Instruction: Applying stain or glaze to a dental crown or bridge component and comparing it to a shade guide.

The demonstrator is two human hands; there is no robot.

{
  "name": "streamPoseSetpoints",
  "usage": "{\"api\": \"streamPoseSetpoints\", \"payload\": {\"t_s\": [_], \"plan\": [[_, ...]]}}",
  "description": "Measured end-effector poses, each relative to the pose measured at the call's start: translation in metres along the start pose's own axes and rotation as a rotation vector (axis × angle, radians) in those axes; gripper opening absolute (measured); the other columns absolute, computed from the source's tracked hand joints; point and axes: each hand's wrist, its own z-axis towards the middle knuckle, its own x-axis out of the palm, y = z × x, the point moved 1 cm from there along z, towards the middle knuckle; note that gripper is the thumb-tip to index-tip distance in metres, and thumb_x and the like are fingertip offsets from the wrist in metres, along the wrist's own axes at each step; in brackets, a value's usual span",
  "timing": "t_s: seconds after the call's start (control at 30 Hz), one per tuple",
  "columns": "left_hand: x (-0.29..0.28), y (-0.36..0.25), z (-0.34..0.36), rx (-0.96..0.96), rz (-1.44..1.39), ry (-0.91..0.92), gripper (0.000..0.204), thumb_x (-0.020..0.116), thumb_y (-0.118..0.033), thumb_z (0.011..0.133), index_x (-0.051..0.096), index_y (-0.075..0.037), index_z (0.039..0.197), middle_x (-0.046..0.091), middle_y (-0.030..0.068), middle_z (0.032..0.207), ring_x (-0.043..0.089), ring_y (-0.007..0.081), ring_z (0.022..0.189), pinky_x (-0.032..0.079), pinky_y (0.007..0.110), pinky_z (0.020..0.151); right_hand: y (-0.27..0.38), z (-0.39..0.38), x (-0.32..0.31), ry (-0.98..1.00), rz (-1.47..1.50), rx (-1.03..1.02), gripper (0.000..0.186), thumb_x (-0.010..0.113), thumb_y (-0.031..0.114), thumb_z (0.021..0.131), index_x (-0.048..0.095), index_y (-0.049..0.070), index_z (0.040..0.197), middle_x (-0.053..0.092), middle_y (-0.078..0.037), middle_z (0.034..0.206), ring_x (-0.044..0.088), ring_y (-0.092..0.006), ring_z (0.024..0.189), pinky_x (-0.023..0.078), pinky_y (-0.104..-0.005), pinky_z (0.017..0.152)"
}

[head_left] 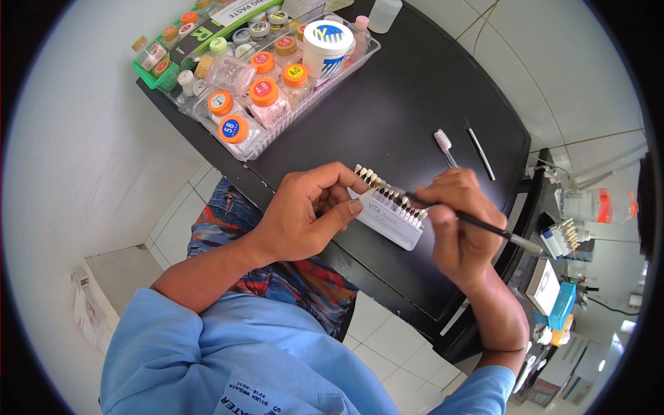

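A light grey tooth shade guide [387, 223] rests near the front edge of the black table, its row of tooth-coloured tabs [373, 177] standing along the far side. My left hand [311, 211] is closed at the guide's left end, thumb and forefinger pinching a small pale piece [365, 198] that the fingertips partly hide. My right hand [465, 225] grips a slim black-handled tool [477, 223] with a metallic end; its other end points left over the tabs, close to the pinched piece. The exact shape of that tip is too small to tell.
At the far left, a clear plastic basket [290, 114] holds several powder jars and a white tub [327, 48]. A toothbrush [444, 142] and a thin pen-like tool [480, 153] lie to the right on the black table [408, 90]. Several boxes and a bottle [595, 206] stand farther right.
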Motion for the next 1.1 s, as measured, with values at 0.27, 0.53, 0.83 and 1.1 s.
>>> {"api": "streamPoseSetpoints", "payload": {"t_s": [0.27,0.53,0.83,1.1], "plan": [[0.0017,-0.0004,0.0004,-0.008,-0.027,0.003,0.016,0.067,-0.002,0.105,0.066,0.006,0.119,0.068,0.0038,0.086,0.063,0.0056,0.074,0.050,0.022,0.069,0.0046,-0.0004,-0.0046,0.035,-0.025,-0.037,0.019,0.081,0.015,0.096,0.075,-0.003,0.094,0.074,-0.012,0.083,0.067,-0.0256,0.071,0.054,-0.0377,0.071],[0.0011,-0.0012,0.0005,0.018,0.011,0.010,0.015,0.067,-0.002,0.105,0.067,0.006,0.119,0.068,0.0036,0.085,0.063,0.0053,0.074,0.049,0.022,0.067,0.0048,0.0016,-0.0100,0.006,-0.033,-0.025,0.009,0.075,0.004,0.095,0.073,-0.004,0.095,0.074,-0.012,0.082,0.067,-0.0257,0.070,0.053,-0.0376,0.071],[0.0003,0.0013,0.0006,0.030,0.023,0.002,0.016,0.067,-0.002,0.105,0.067,0.005,0.119,0.068,0.0031,0.085,0.062,0.0054,0.074,0.050,0.022,0.068,0.0005,-0.0012,-0.0040,-0.032,-0.008,0.058,0.025,0.078,0.019,0.101,0.073,-0.004,0.092,0.073,-0.012,0.079,0.067,-0.0254,0.068,0.053,-0.0375,0.069],[0.0006,0.0020,-0.0005,0.018,0.030,0.013,0.015,0.067,-0.002,0.105,0.067,0.005,0.119,0.068,0.0030,0.084,0.062,0.0054,0.073,0.050,0.022,0.067,-0.0028,-0.0033,-0.0059,-0.065,0.031,0.046,0.016,0.076,0.011,0.100,0.072,-0.003,0.092,0.075,-0.012,0.081,0.068,-0.0242,0.070,0.053,-0.0363,0.068]]}}
